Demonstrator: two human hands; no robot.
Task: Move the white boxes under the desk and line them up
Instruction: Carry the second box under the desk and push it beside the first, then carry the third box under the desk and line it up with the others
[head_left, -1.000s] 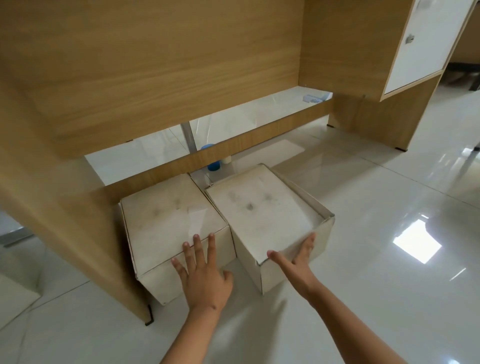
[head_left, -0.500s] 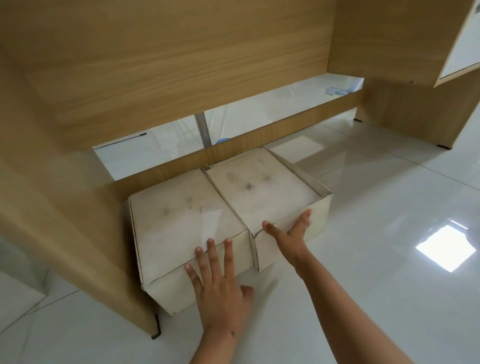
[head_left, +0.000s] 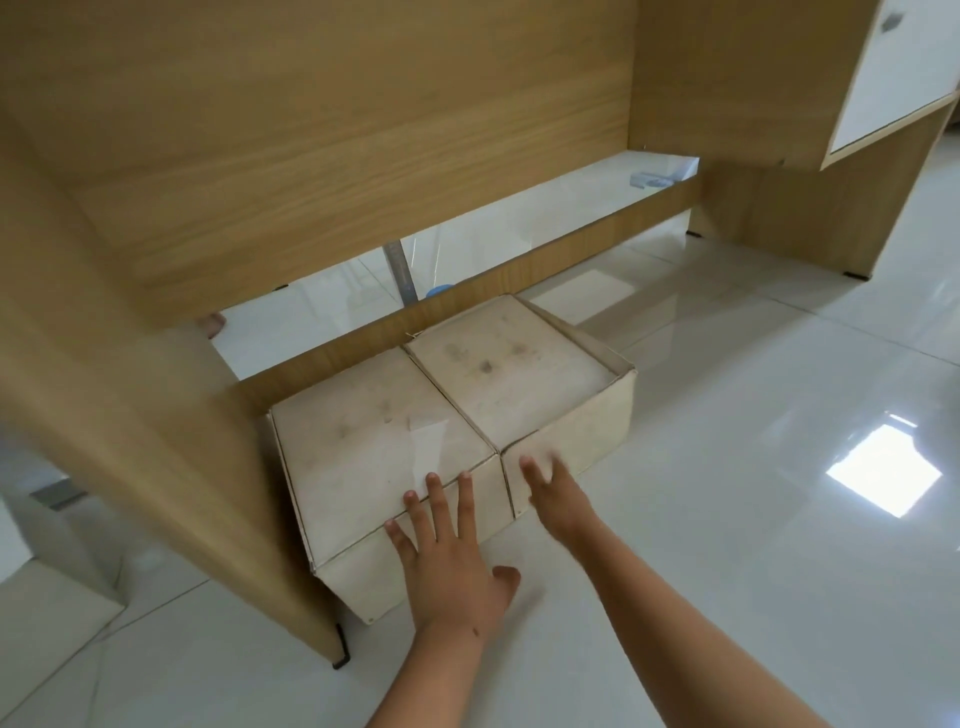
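Observation:
Two white cardboard boxes stand side by side on the floor under the wooden desk (head_left: 311, 156), their sides touching and their backs against the low wooden rail (head_left: 571, 244). The left box (head_left: 363, 447) sits beside the desk's left side panel (head_left: 130, 415). The right box (head_left: 498, 374) has grey smudges on its lid. My left hand (head_left: 452, 561) lies flat with fingers spread against the left box's front face. My right hand (head_left: 556, 493) is blurred, fingers apart, at the right box's front near corner. Neither hand grips anything.
Glossy white floor tiles (head_left: 753, 519) stretch to the right and front. A wooden cabinet with a white door (head_left: 893, 78) hangs at the upper right on a side panel. Behind the rail are a metal pole (head_left: 402, 270) and a blue object (head_left: 440, 289).
The right box has slid back and left until it touches the left box and the rail. My right hand shifted from its front right corner toward its front left corner.

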